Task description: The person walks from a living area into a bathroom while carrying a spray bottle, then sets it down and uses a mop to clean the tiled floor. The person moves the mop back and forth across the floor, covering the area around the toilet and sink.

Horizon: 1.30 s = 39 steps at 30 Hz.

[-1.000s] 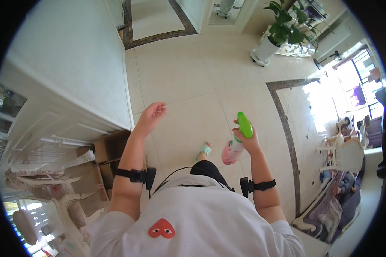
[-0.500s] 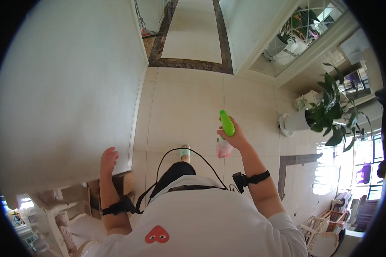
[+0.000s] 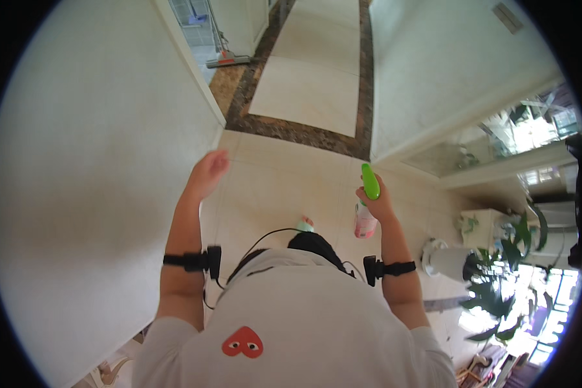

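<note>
My right hand (image 3: 380, 197) is wrapped round the neck of a spray bottle with a green trigger head (image 3: 370, 181) and a pink-and-white body (image 3: 365, 221). The bottle hangs upright in front of me, off the floor. My left hand (image 3: 210, 173) is raised beside the white wall on the left. Its fingers are smeared by motion, and I see nothing held in it. Black straps with small devices sit on both forearms. A black cable runs across in front of my waist.
A doorway floor with a dark marble border (image 3: 304, 134) lies ahead. A floor squeegee (image 3: 228, 59) stands by the opening at the far left. White walls rise on both sides. A leafy plant in a white pot (image 3: 447, 260) stands to the right, near a pale cabinet (image 3: 482, 223).
I have moved forward, so the doorway is nearer and the plant sits lower in view. My left hand has swung up and forward. My right hand still grips the spray bottle.
</note>
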Each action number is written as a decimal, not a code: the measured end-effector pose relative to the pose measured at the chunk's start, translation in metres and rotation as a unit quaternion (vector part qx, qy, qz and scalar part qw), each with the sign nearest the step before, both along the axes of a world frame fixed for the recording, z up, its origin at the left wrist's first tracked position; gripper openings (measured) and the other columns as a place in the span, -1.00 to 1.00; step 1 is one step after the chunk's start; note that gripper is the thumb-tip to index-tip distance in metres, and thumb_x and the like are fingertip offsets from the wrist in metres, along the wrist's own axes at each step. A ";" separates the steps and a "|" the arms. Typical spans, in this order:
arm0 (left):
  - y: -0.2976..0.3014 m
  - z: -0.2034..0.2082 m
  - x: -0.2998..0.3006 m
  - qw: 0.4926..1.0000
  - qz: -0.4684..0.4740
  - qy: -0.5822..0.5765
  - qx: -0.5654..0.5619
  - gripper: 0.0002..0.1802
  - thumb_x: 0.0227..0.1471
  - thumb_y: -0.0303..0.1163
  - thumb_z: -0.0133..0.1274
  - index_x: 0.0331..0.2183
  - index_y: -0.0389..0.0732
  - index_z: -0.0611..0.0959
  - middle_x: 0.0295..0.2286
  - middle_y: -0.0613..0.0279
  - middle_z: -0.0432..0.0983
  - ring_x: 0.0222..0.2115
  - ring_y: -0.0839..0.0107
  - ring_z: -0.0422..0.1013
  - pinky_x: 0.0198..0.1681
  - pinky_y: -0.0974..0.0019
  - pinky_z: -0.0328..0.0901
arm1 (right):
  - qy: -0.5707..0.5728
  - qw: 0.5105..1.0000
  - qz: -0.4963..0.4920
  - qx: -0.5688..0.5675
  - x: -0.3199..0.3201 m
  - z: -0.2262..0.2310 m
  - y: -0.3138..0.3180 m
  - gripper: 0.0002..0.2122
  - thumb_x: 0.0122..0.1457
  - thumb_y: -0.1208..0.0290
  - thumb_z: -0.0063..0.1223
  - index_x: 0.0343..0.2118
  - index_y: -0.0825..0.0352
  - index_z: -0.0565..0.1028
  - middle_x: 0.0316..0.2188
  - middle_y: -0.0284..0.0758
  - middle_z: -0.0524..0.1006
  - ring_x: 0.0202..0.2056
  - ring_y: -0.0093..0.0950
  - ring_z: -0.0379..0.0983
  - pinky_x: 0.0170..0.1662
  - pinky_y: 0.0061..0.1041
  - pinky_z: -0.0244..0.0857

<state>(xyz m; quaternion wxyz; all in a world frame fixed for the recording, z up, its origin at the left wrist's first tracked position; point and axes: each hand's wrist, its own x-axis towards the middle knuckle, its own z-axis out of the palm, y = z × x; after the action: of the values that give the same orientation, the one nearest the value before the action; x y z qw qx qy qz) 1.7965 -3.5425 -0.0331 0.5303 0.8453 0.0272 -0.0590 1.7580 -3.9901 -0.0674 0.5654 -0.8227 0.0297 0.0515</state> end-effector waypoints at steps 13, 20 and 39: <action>0.116 -0.062 0.147 0.918 0.331 0.220 0.018 -0.59 -0.10 -0.32 0.03 -0.15 -0.23 0.47 -0.35 0.17 0.48 -0.35 0.44 0.38 -0.29 0.39 0.27 | -0.053 0.939 0.340 0.000 0.427 0.017 0.174 -0.46 -0.10 0.37 0.15 -0.02 0.29 0.23 -0.20 -0.17 0.41 -0.13 -0.26 0.34 -0.10 -0.38 0.19; 0.068 -0.012 0.433 0.991 0.106 0.065 -0.058 -0.63 -0.02 -0.39 0.01 -0.12 -0.22 0.44 -0.27 0.21 0.42 -0.26 0.44 0.36 -0.21 0.40 0.27 | 0.048 0.941 0.333 0.028 0.616 -0.002 0.199 -0.47 -0.12 0.36 0.16 -0.02 0.28 0.27 -0.28 -0.28 0.43 -0.22 -0.46 0.37 -0.14 -0.48 0.21; 0.301 -0.095 0.787 0.906 0.323 0.244 0.126 -0.60 -0.15 -0.25 0.05 -0.22 -0.22 0.52 -0.33 -0.02 0.49 -0.30 0.16 0.43 -0.23 0.23 0.31 | 0.081 0.848 0.524 0.016 0.971 -0.032 0.609 -0.48 -0.15 0.39 0.19 -0.08 0.34 0.28 -0.35 -0.28 0.44 -0.30 -0.46 0.38 -0.21 -0.46 0.26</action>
<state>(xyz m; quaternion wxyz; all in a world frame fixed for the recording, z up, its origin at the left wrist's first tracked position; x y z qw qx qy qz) 2.5834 -3.2418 -0.1282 0.3865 0.8092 0.4342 -0.0849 2.7287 -3.3816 -0.0992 0.4636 -0.6996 -0.3610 0.4065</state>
